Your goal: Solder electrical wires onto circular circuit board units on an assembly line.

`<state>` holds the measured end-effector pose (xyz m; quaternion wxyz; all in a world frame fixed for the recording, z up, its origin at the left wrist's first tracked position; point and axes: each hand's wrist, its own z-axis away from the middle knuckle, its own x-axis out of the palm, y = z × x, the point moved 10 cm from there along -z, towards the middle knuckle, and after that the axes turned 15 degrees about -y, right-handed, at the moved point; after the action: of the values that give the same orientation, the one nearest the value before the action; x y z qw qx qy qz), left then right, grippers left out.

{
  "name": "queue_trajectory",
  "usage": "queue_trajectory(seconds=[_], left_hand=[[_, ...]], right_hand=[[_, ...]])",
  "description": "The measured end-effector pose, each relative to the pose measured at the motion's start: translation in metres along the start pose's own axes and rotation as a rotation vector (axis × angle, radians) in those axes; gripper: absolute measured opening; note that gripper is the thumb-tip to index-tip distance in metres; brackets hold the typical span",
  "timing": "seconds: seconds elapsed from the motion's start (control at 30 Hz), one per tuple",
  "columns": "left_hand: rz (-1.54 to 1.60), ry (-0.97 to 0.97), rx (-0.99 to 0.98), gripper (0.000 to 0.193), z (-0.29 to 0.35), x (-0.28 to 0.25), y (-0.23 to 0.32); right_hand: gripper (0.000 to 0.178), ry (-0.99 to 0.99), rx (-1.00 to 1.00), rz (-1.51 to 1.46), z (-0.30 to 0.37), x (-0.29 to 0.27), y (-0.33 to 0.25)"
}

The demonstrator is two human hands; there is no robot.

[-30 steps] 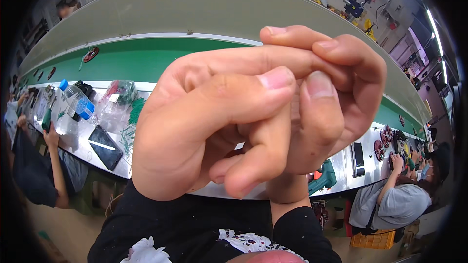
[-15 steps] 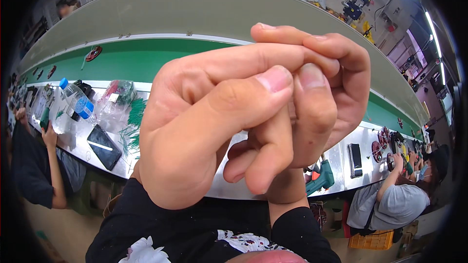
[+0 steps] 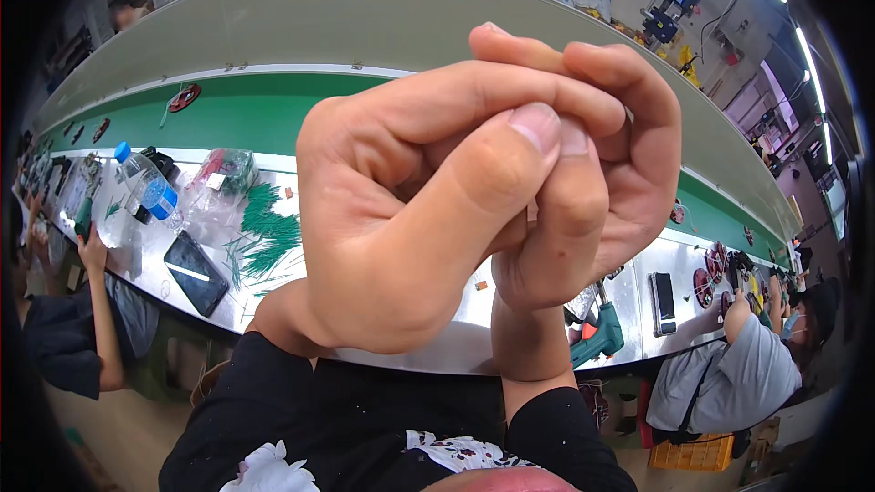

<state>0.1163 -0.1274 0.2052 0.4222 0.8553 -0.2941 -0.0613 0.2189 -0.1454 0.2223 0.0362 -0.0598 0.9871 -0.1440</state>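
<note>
Now that lower fingertips have tucked away, the left hand [image 3: 383,228] and right hand [image 3: 629,182] sit mostly curled, suggesting closer fingerwork, though whether they hold anything I cannot tell.

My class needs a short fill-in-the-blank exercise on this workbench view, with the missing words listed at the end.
1. The cap on the bottle is ____.
2. The hand nearer the bottle is the wearer's ____ one.
3. The green tool lies toward the wearer's ____ side.
4. The wearer's sleeves are ____.

Missing words: blue; left; right; black.
</note>
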Motion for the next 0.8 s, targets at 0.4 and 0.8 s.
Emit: queue_trajectory(seconds=[0.4, 0.8], left_hand=[[-0.392, 0.014, 0.249, 0.041, -0.006, -0.006, 0.005], [-0.333, -0.309, 0.401, 0.085, -0.041, 0.008, -0.025]], right_hand=[[0.025, 0.076, 0.093, 0.023, 0.006, -0.011, 0.022], [0.039, -0.187, 0.032, -0.02, -0.013, 0.005, 0.038]])
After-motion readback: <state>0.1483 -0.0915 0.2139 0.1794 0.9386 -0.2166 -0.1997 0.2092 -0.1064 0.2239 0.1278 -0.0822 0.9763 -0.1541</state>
